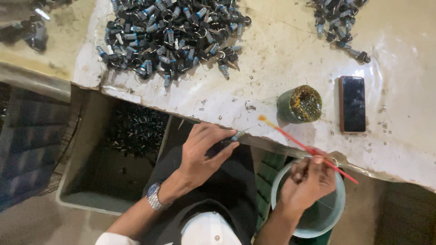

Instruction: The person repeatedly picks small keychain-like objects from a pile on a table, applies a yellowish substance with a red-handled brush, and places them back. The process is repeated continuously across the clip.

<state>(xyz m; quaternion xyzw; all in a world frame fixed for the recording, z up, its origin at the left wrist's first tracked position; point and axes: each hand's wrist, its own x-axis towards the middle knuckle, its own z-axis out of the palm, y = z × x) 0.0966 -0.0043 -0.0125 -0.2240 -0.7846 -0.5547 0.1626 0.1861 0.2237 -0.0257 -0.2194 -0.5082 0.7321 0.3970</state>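
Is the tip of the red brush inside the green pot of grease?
No, the tip of the red brush in the right hand is outside the green pot, to its left.

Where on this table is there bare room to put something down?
Bare tabletop lies between the big lock pile and the smaller pile, above the grease cup. More lies right of the phone. The top left is crowded.

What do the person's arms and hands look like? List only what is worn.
Both hands, left hand and right hand, are bare, with no gloves or rings visible. A silver metal-link wristwatch sits on the left wrist. A white sleeve edge shows on the left arm; the right forearm is uncovered.
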